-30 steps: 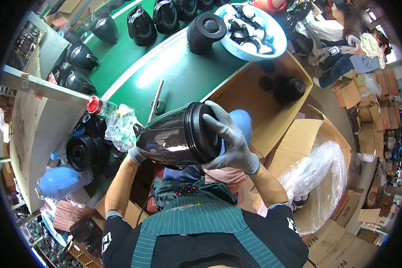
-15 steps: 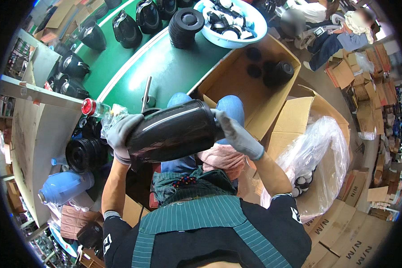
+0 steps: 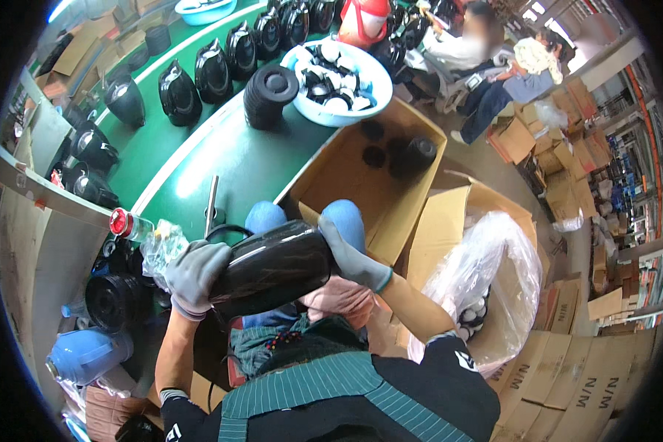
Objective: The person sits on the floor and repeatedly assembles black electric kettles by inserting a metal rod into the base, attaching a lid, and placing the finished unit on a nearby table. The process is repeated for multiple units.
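Observation:
A glossy black jug body [image 3: 276,267] lies on its side across my lap, its long axis nearly level. My left hand [image 3: 199,278], in a grey glove, is closed round its left end. On the other end my right hand [image 3: 353,258], gloved too, presses with its fingers, some of them hidden behind the rim. A metal rod [image 3: 211,200] stands upright just beyond the jug body. Near my left hand lie crumpled clear plastic [image 3: 162,250] and a clear bottle with a red cap [image 3: 130,224].
On the green bench [image 3: 225,155] stand several black jugs [image 3: 178,94], a stack of black discs [image 3: 267,97] and a blue basin [image 3: 379,81] of black and white parts. Cardboard boxes [image 3: 420,193] flank my right side; one holds a plastic bag [image 3: 486,276]. Co-workers [image 3: 519,70] sit beyond.
My view has tilted up and turned right, showing more of the bench's far end. Both hands still hold the jug body; it appears slightly lower and further left.

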`<move>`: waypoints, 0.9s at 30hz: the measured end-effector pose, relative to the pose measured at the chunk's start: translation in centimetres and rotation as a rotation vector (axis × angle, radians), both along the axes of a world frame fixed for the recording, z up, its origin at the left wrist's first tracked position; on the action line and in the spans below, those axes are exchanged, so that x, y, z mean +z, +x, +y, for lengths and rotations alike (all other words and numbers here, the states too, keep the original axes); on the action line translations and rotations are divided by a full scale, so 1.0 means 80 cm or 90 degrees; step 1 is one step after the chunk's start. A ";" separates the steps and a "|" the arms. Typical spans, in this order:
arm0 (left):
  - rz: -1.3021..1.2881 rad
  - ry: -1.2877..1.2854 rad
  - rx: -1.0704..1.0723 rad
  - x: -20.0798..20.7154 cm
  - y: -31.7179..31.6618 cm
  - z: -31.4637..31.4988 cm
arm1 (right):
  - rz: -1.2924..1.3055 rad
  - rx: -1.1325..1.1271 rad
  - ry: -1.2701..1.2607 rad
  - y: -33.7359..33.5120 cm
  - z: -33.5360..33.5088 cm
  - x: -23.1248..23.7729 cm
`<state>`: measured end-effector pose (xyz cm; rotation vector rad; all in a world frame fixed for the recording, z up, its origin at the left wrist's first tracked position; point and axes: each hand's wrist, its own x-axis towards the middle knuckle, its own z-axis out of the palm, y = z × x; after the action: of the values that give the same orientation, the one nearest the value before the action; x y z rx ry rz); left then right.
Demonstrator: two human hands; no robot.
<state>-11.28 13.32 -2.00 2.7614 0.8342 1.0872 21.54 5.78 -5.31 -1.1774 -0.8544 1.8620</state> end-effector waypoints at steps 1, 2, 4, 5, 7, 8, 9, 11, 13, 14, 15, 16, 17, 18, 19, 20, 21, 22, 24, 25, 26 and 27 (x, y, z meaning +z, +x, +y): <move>-0.076 -0.117 0.033 -0.004 0.001 0.001 | -0.024 0.020 0.033 0.005 -0.005 -0.001; -0.155 -0.233 0.065 -0.013 0.001 0.001 | -0.147 0.037 0.172 0.008 -0.013 -0.004; -0.276 -0.475 0.089 -0.060 -0.005 0.010 | -0.448 0.009 0.427 0.009 -0.033 -0.014; -0.343 -0.548 0.069 -0.090 -0.005 0.010 | -0.464 -0.013 0.609 0.006 -0.024 -0.013; -0.363 -0.671 0.036 -0.098 0.005 0.003 | -0.287 -0.098 0.822 -0.019 -0.010 -0.001; -0.305 -0.503 0.054 -0.087 0.009 -0.003 | -0.228 -0.119 0.671 -0.022 -0.012 0.003; -0.241 -0.338 0.066 -0.045 0.018 -0.008 | -0.170 -0.145 0.517 -0.023 -0.015 0.006; -0.042 0.020 -0.020 0.002 0.008 0.002 | -0.037 -0.120 0.209 -0.025 -0.018 0.010; 0.057 0.074 -0.063 0.007 -0.002 -0.002 | 0.089 -0.057 -0.116 -0.020 -0.008 0.023; 0.015 0.000 -0.056 -0.003 -0.001 -0.001 | 0.074 -0.025 -0.123 -0.010 -0.010 0.030; -0.055 -0.116 -0.002 -0.010 0.002 -0.003 | -0.018 -0.020 0.011 -0.007 -0.025 0.021; -0.116 -0.229 0.051 -0.015 -0.001 -0.005 | -0.122 -0.026 0.140 -0.006 -0.036 0.015; -0.208 -0.399 0.092 -0.065 -0.017 -0.002 | -0.303 -0.056 0.318 -0.011 -0.052 0.015; -0.240 -0.492 0.071 -0.084 -0.021 -0.001 | -0.383 -0.037 0.493 -0.010 -0.051 0.017; -0.316 -0.614 0.068 -0.110 -0.020 -0.006 | -0.463 -0.045 0.674 -0.011 -0.047 0.017; -0.396 -0.737 0.057 -0.128 -0.016 -0.008 | -0.464 -0.032 0.820 -0.011 -0.035 0.003; -0.314 -0.646 0.057 -0.132 -0.013 -0.012 | -0.359 -0.098 0.705 -0.022 -0.036 0.002; -0.238 -0.454 0.033 -0.111 -0.005 -0.011 | -0.258 -0.165 0.586 -0.028 -0.039 0.003; -0.086 -0.064 -0.012 -0.021 0.010 -0.009 | -0.141 -0.097 0.278 -0.011 -0.028 -0.003; 0.006 0.022 -0.056 0.005 0.012 -0.014 | -0.151 -0.081 0.190 -0.013 -0.030 0.003; 0.025 0.030 -0.061 0.007 0.011 -0.020 | -0.157 -0.066 0.102 -0.015 -0.032 0.007; -0.026 -0.053 -0.029 -0.008 0.006 -0.021 | -0.162 -0.059 0.015 -0.015 -0.038 0.012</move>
<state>-10.79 11.66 -2.65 2.6675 0.7889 1.0715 20.37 2.76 -4.33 -1.4354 -0.9410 1.6463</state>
